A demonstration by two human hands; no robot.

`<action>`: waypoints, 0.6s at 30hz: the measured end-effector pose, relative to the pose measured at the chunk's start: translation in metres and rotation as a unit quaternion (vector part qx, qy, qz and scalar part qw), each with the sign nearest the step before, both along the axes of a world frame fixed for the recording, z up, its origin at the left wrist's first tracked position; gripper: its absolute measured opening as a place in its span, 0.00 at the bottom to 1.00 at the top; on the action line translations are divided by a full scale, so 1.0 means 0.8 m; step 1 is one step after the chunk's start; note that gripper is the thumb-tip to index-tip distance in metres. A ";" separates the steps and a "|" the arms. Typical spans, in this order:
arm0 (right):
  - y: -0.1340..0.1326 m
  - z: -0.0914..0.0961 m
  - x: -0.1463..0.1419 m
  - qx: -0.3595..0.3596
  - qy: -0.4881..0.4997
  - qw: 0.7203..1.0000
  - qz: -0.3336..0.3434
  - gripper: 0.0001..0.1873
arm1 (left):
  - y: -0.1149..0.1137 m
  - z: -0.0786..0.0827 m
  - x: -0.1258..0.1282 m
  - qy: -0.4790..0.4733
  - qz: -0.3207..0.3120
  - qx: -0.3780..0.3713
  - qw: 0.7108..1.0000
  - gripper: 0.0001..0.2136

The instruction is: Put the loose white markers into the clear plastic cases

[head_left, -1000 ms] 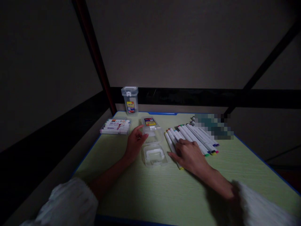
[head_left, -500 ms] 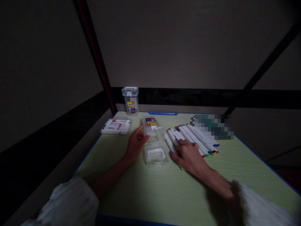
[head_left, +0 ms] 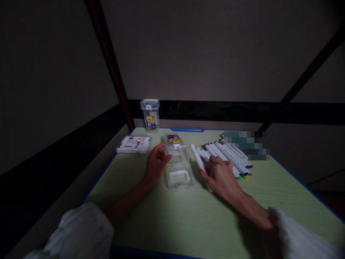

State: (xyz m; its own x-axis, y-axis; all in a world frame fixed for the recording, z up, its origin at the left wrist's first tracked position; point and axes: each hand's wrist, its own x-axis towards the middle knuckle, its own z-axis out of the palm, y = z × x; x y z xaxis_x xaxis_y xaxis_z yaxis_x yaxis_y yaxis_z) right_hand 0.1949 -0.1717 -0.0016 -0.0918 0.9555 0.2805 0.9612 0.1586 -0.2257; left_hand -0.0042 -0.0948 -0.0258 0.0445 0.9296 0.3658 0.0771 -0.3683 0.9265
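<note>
My right hand (head_left: 219, 174) pinches a white marker (head_left: 197, 157) with a yellow end, at the left side of a row of white markers (head_left: 229, 158) with coloured ends. The fingers hide part of that marker and some of the row. My left hand (head_left: 156, 163) is open, thumb and forefinger apart, at the left side of a clear plastic box (head_left: 176, 153). Whether its fingertips touch the box I cannot tell. The box lies on its back with its lid (head_left: 180, 177) swung open toward me and a yellow-and-blue label on it.
An upright clear lidded box (head_left: 150, 115) stands at the table's back left corner. In front of it lies a flat case of markers (head_left: 134, 144). A blurred greenish item (head_left: 242, 144) is at the back right. The pale table (head_left: 161, 223) has a blue edge.
My right hand has closed on the yellow-ended marker, whose far end has lifted and shifted slightly. My left hand and the open box have hardly moved.
</note>
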 end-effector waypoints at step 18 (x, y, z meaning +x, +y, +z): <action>-0.011 0.017 0.000 0.140 -0.059 0.977 0.147 0.15 | -0.026 0.019 -0.001 -0.034 0.022 0.113 0.993 0.11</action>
State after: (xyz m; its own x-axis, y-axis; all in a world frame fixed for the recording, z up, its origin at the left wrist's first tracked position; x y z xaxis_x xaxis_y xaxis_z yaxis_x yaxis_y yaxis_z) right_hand 0.1949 -0.1804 0.0118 -0.3980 0.7703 0.4983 0.8817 0.4712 -0.0240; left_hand -0.0051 -0.1157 -0.0108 -0.0267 0.8242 0.5657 0.0381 -0.5647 0.8244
